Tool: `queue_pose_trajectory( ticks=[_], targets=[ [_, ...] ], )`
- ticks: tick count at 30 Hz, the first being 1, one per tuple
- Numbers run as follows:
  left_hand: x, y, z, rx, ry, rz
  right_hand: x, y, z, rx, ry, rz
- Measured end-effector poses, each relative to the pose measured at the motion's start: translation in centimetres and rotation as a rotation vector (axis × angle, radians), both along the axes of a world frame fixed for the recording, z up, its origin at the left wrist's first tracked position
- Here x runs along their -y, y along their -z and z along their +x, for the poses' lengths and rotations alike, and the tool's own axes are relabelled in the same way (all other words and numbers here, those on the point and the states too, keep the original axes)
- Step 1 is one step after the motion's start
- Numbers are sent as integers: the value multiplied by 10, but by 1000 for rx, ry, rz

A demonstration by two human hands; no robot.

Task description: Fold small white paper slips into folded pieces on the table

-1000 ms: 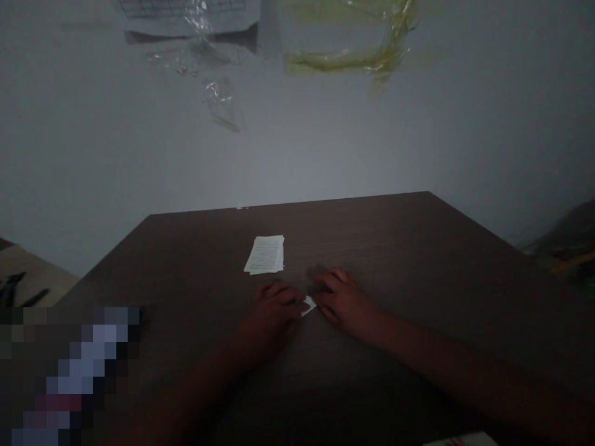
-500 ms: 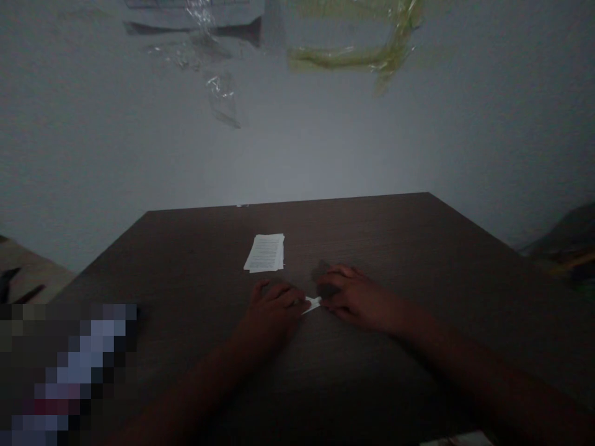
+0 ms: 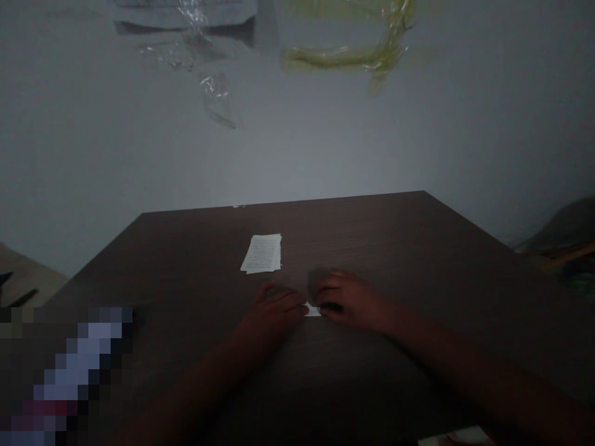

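Observation:
Between my two hands is a small folded piece of white paper, held low over the dark table in the head view. My left hand pinches its left end with thumb and fingers. On the other side my right hand grips the right end, fingers curled. Most of the paper is hidden under the fingertips. Beyond my left hand lies a small stack of printed white paper sheets, slightly fanned at the edges.
The brown wooden table runs back to a pale wall with tape and plastic scraps on it. A pixelated, blurred object is at the left. A whitish item shows at the bottom edge. A white scrap lies at the back edge.
The folded paper between my fingers has turned from slanted to nearly level, and my right fingers have curled in closer. The view has shifted slightly; the paper stack has stayed put.

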State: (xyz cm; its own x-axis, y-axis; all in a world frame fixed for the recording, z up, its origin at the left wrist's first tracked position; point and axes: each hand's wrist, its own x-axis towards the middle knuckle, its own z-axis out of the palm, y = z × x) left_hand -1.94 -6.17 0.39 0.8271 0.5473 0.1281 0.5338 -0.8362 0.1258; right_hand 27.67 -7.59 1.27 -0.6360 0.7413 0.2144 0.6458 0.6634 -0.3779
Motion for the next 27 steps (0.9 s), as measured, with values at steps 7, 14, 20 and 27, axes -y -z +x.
queue_pose_trajectory(
  ticks=[7,14,20,27],
  targets=[
    [14,-8,6,7,50,22,3,1,-4,33,5,-14],
    [24,-19,2,-42,92,-5,5,-2,-6,51,17,-38],
    [26,-18,1,-81,79,-20,6,-5,-10,112,20,-79],
    [27,-21,4,-97,75,-74,5,-3,-17,120,66,-44]
  ],
)
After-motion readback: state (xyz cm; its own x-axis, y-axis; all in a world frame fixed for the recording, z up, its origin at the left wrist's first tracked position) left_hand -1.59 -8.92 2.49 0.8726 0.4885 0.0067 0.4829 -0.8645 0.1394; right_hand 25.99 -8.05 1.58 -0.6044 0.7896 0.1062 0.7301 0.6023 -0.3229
